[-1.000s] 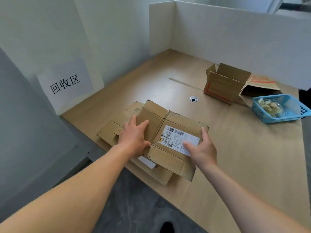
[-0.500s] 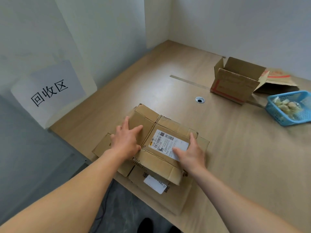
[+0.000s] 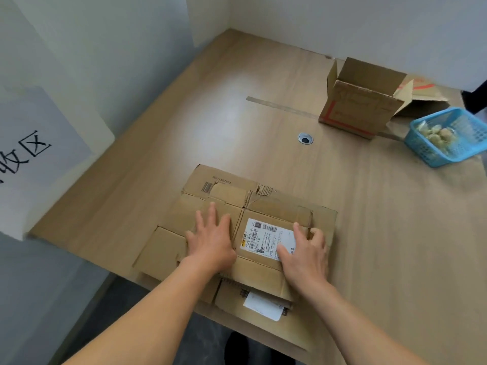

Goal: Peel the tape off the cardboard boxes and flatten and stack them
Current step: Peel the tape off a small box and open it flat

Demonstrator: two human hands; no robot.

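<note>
While the left hand (image 3: 210, 241) lies flat on the box (image 3: 266, 206) and the right hand (image 3: 305, 254) maybe grips it, it seems light, stiff, springy; hold its edges.

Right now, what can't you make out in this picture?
Head view only:
Wall sign: cut off by the left edge.
Shipping label: print too small, partly under the right hand.
Lower flattened boxes: count hidden by the top box.
Blue basket: contents blurred.
</note>
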